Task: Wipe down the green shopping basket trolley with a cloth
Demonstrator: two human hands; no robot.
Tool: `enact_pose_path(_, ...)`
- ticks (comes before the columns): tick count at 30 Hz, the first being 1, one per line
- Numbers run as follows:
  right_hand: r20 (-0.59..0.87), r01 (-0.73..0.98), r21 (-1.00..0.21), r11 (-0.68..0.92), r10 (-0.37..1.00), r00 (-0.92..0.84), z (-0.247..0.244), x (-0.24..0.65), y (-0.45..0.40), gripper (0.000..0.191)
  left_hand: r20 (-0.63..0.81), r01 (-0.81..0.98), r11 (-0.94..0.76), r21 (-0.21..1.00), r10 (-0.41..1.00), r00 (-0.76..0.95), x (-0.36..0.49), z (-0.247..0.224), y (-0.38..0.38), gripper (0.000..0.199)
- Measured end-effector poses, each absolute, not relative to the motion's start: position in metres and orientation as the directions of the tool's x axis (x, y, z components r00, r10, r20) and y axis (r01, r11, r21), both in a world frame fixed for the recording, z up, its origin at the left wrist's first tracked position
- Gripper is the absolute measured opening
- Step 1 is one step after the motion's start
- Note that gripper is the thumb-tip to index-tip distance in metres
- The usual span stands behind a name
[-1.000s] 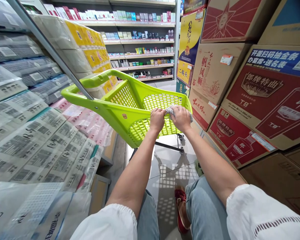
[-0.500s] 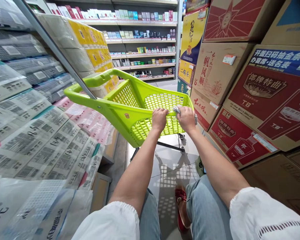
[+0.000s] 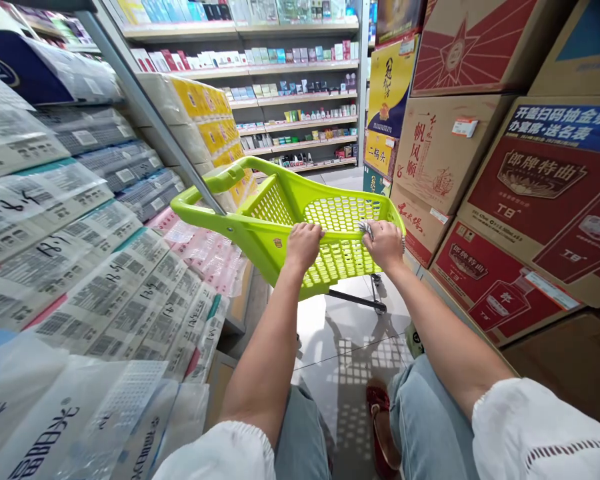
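Observation:
A bright green shopping cart (image 3: pixel 260 247) stands sideways before me, its basket walls pierced with holes. My left hand (image 3: pixel 304 245) is closed over the near rim, around the middle of the basket's side. Farther right, my right hand (image 3: pixel 384 244) is closed on a grey-and-white striped cloth (image 3: pixel 366 229), pressed against the same rim close to the cart's front corner. Part of the cloth is hidden under the palm and fingers. A grey metal pole (image 3: pixel 160 120) rises from the cart near its handle (image 3: pixel 225 179).
Wrapped paper packs (image 3: pixel 105 287) are piled along the left, with yellow-and-white packs (image 3: pixel 205 107) behind. Stacked cartons (image 3: pixel 530 187) wall the right side. Shelves of small boxes (image 3: pixel 260 72) stand at the back. A green object (image 3: pixel 414 339) lies near my knee, partly hidden.
My left hand has slid left along the rim toward the handle, away from the right hand. The right hand stays near the front corner with the cloth. The whole view has shifted.

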State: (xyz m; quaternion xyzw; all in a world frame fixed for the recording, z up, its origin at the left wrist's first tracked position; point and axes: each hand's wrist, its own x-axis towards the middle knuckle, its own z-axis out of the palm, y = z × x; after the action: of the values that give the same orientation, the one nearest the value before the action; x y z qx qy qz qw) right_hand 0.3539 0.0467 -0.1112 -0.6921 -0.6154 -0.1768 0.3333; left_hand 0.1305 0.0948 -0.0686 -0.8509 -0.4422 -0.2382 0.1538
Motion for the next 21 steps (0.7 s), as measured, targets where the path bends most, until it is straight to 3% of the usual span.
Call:
enact_pose_path(4, 0.649, 0.934, -0.334, -0.129, 0.687, 0.327, -0.107, 0.324, 0.049, 0.033, 0.57, 0.837, -0.548, -0.015, 0.683, 0.457, 0.141, -0.076, 0.089, 0.03)
enact_pose_path(10, 0.705, 0.969, -0.245, 0.026, 0.691, 0.16, -0.1, 0.259, 0.055, 0.035, 0.557, 0.842, -0.54, -0.016, 0.694, 0.456, 0.147, -0.079, 0.082, 0.024)
enact_pose_path(14, 0.696, 0.982, -0.139, 0.126, 0.718, 0.006, -0.106, 0.284, 0.052, 0.037, 0.542, 0.822, -0.569, -0.038, 0.679, 0.495, 0.138, -0.077, 0.081, 0.025)
enact_pose_path(21, 0.698, 0.959, -0.276, -0.061, 0.674, 0.244, -0.116, 0.342, 0.047, 0.036, 0.555, 0.816, -0.579, 0.01, 0.682, 0.477, 0.139, -0.078, 0.08, 0.028)
